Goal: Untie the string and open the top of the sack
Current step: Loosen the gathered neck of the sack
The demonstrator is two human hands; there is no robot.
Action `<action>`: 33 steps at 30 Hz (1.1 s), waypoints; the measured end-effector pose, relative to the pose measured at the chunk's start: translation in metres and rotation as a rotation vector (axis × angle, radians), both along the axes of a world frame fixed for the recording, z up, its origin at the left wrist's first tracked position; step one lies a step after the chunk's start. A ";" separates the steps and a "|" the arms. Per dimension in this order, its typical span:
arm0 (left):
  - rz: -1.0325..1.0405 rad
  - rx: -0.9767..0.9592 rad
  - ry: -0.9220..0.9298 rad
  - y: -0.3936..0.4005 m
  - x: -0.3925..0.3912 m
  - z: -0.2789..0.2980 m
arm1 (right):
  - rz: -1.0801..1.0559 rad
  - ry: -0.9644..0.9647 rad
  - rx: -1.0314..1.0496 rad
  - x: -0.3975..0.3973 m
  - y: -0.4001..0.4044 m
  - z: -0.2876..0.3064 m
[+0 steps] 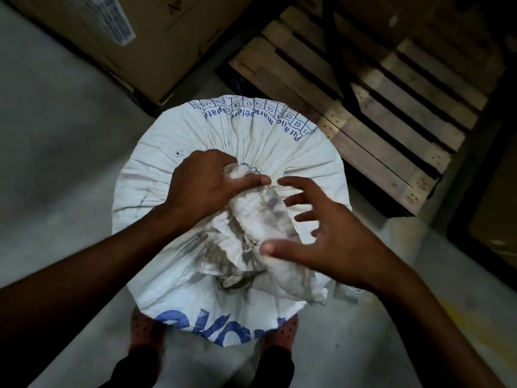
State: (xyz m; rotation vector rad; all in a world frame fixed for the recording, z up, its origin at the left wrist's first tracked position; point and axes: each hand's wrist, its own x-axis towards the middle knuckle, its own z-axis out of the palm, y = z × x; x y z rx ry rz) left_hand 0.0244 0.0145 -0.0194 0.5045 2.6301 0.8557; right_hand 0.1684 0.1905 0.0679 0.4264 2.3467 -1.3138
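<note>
A full white woven sack [195, 135] with blue print stands upright on the floor in front of me. Its top is gathered into a crumpled, dirty neck [251, 219] that lies folded toward me. Thin pale string [253, 243] shows in the folds near the middle of the neck. My left hand [204, 183] is closed around the base of the neck, thumb pressed across it. My right hand [327, 228] hovers over the right side of the neck with fingers spread, its thumb touching the fabric close to the string. It holds nothing.
A wooden pallet [377, 107] lies just behind and to the right of the sack. A large cardboard box [126, 37] stands at the back left. My feet in reddish perforated shoes [142, 329] are under the sack's near edge on the grey concrete floor [56, 177].
</note>
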 end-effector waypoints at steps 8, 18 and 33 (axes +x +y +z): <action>0.090 0.030 0.181 0.007 -0.017 0.003 | 0.008 0.329 0.355 -0.007 0.010 -0.063; -0.616 0.325 0.319 -0.034 0.083 -0.028 | -0.207 0.424 0.546 -0.047 0.039 -0.149; -0.917 -0.142 0.375 -0.044 0.021 -0.078 | 0.248 0.309 0.933 -0.021 0.033 -0.160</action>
